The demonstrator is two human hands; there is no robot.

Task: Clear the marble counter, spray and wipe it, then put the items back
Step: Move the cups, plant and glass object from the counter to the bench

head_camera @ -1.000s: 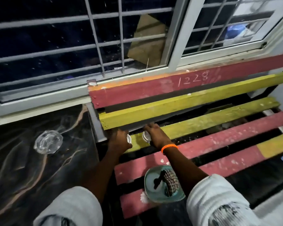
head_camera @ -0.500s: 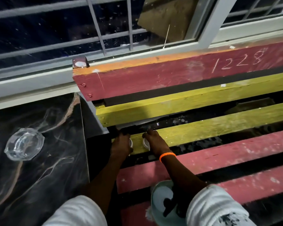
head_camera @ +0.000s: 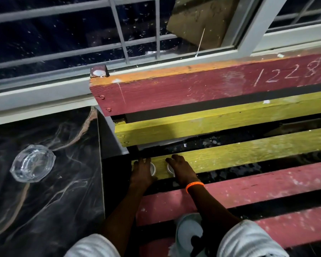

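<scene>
A: Where is the dark marble counter with pale veins (head_camera: 50, 197) lying?

B: It is filling the lower left of the view, under the white window frame (head_camera: 35, 97). Only a clear glass faceted dish (head_camera: 32, 163) is sitting on it, well apart from both hands.

A: And the hands, what are they doing?

B: The left hand (head_camera: 143, 173) is resting on the yellow painted wooden slat (head_camera: 248, 154) of the red and yellow bench (head_camera: 193, 93), fingers curled over a small round white-rimmed object (head_camera: 153, 169). The right hand (head_camera: 181, 170), with an orange band (head_camera: 194, 186) on the wrist, is covering a second small round object (head_camera: 169, 168) just beside. I cannot tell if either hand is really gripping.

A: Anything nearer to the person?

B: A pale green round plate (head_camera: 188, 232) is lying on the lower red slat (head_camera: 267, 188), partly hidden by the white right sleeve (head_camera: 248, 240)
</scene>
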